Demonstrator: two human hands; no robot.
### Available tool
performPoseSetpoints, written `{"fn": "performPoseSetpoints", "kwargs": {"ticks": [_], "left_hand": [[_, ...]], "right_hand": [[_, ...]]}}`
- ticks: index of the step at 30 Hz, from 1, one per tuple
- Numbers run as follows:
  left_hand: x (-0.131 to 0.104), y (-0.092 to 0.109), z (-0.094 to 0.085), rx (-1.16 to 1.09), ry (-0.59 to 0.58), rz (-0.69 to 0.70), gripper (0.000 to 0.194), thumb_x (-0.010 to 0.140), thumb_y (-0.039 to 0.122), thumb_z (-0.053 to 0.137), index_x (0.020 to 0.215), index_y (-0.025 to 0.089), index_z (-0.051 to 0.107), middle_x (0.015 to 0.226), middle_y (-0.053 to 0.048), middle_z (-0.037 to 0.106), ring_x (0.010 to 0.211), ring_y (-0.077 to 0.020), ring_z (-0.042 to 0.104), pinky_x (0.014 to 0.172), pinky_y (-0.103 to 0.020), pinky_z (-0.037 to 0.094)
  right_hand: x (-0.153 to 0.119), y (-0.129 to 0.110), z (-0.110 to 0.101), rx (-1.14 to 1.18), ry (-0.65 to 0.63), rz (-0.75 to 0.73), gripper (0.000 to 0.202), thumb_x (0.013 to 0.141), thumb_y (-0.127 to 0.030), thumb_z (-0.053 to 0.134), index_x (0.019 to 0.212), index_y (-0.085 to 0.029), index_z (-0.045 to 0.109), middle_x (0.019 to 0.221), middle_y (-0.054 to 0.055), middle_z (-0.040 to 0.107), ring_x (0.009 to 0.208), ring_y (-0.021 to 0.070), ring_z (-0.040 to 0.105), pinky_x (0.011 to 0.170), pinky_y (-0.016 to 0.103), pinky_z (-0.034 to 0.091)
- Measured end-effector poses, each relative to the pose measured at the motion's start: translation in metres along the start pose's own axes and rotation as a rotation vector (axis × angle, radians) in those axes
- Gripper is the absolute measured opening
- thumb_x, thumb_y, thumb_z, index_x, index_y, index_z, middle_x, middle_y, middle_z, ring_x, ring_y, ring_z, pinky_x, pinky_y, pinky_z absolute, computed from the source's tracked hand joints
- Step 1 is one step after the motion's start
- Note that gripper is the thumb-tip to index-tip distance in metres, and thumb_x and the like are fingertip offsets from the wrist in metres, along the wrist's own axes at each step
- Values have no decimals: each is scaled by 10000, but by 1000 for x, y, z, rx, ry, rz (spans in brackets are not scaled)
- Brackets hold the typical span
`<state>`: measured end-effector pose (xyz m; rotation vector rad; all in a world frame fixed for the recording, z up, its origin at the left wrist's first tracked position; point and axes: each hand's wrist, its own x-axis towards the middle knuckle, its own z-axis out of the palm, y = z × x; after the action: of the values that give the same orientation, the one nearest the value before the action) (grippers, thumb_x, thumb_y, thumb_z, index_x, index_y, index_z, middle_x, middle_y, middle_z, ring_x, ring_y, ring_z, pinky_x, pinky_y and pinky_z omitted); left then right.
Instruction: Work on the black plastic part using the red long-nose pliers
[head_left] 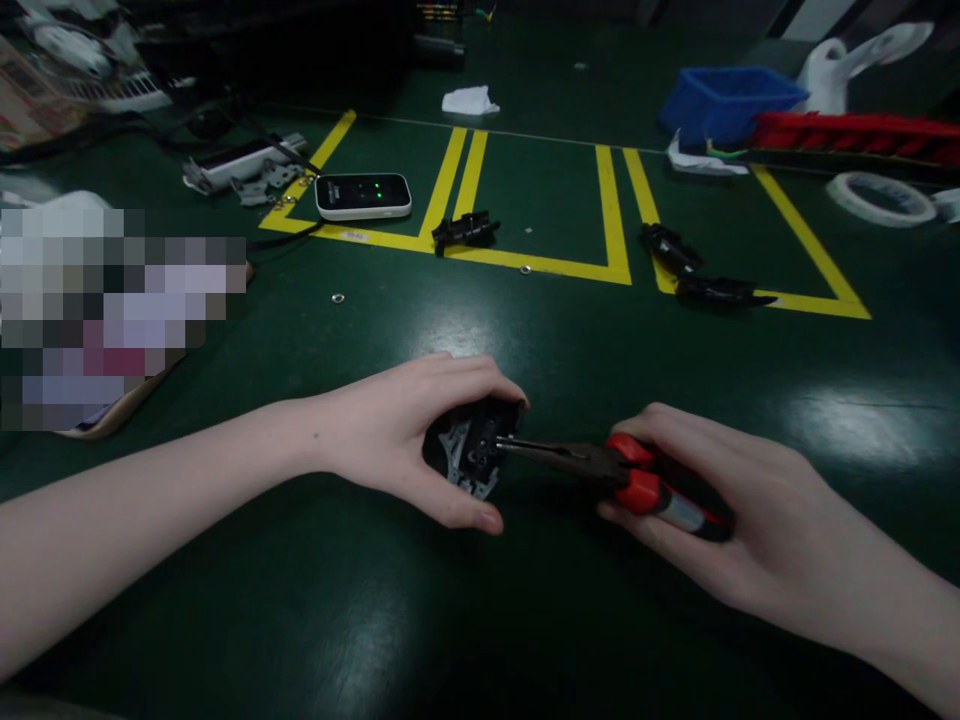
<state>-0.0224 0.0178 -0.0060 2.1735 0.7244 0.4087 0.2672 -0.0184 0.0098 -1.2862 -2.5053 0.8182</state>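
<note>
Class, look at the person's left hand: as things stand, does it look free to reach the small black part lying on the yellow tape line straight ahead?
Probably not at once. The left hand is wrapped around a black assembly that the pliers are working on. The bare green table between it and the small black part leaves the way open.

green table point(300, 600) | yellow tape lines point(611, 215) | white device point(363, 195) | blue bin point(724, 100) | tape roll point(881, 197) | washer point(338, 297)

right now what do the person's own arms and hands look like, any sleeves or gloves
Both forearms are bare up to the picture's edge, with no sleeve in view. The left hand and the right hand wear no gloves. No watch, ring or wristband shows on either, and there are no markings or cables on them.
</note>
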Motion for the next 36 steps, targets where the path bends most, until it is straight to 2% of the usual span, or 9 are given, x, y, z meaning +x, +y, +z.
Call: {"fn": "performPoseSetpoints", "kwargs": {"ticks": [3,12,18,24,30,36], "left_hand": [[0,0,0,9,-21,12,683,729,549,787,1261,182,566,1180,-78,634,1030,-258,602,861,-343,462],[0,1,2,-38,21,-7,717,730,580,773,1275,167,555,1202,-87,634,1056,-265,598,873,-352,467],[0,-1,-1,-32,-16,6,709,730,538,796,1288,196,523,1222,-95,620,1079,-279,592,889,-368,491],[0,3,0,2,-16,-40,710,742,589,769,1279,188,535,1229,-101,629,1092,-283,599,924,-382,471],[0,0,1,7,-24,-13,726,746,582,775,1302,190,521,1244,-99,619,1101,-278,594,929,-377,466],[0,1,1,0,-16,-23,746,708,577,801,1280,190,520,1204,-89,622,1044,-271,585,871,-368,467]], "right_hand": [[1,-1,0,-15,-21,-22,183,878,-419,621,970,-266,581,842,20,623,661,181,606,519,309,466],[2,-2,0,-7,-19,-20,210,878,-448,619,944,-251,595,812,22,627,631,173,600,504,293,454],[2,-2,0,-23,-10,0,162,871,-409,618,941,-264,595,816,19,637,628,180,612,497,308,467],[2,4,1,-99,-39,-89,193,871,-398,620,1001,-264,572,855,29,637,661,188,629,494,307,495],[2,3,-1,-125,-23,-112,170,874,-376,608,984,-251,572,819,17,625,633,180,624,484,299,482],[2,0,-1,-77,-11,-68,159,855,-369,637,954,-252,597,828,23,646,641,180,625,500,296,472]]}}
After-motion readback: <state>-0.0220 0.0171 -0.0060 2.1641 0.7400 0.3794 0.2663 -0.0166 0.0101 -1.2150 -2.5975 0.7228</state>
